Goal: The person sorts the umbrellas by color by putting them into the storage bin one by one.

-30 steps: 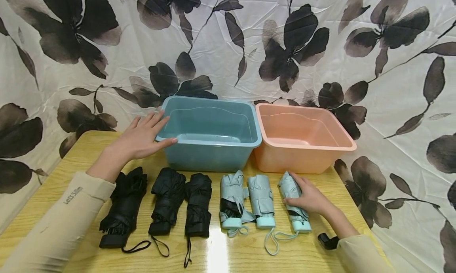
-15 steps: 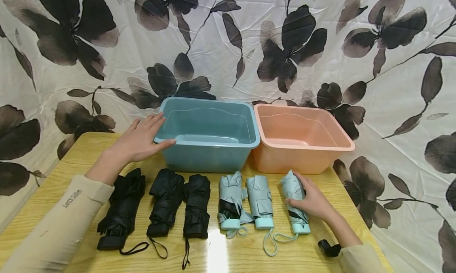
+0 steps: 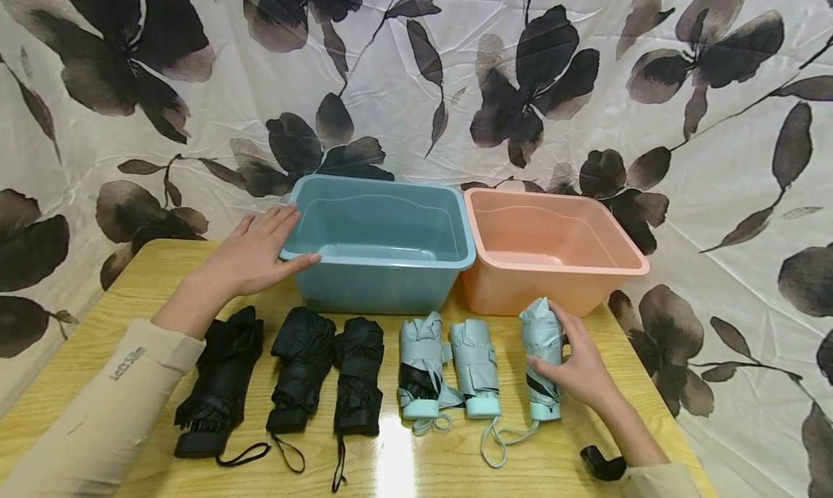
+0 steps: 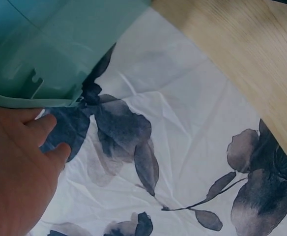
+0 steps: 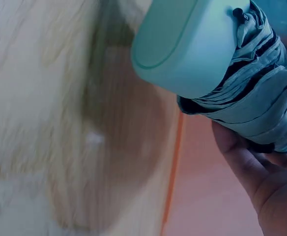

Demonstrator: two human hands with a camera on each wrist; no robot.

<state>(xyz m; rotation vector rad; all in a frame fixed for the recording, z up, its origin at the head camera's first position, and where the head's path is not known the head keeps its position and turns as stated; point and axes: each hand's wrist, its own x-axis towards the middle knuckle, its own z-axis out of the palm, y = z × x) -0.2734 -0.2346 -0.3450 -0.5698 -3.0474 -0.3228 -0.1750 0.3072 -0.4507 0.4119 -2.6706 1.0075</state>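
Note:
My right hand [image 3: 586, 364] grips a folded pale-blue compact umbrella [image 3: 542, 339] around its canopy, tip pointing away and mint handle end toward me. In the right wrist view, that umbrella's mint handle [image 5: 187, 49] is close to the camera, with a shadow on the tabletop below. My left hand [image 3: 250, 256] lies with fingers straight and spread at the left rim of the blue bin [image 3: 384, 285]. Two more pale-blue umbrellas, one [image 3: 421, 368] and another [image 3: 475, 368], lie left of the held one. Its cord loop reaches across the table toward them.
Three black folded umbrellas [image 3: 221, 382] lie in a row at the left of the wooden table [image 3: 449, 476]. An orange bin [image 3: 540, 288] stands against the blue one's right side. A floral cloth [image 3: 416, 71] hangs behind. A small black object [image 3: 601, 463] is by my right wrist.
The right hand has raised the pale-blue umbrella slightly and shifted it right, turning it more upright in the head view. The left hand has stayed at the blue bin's rim.

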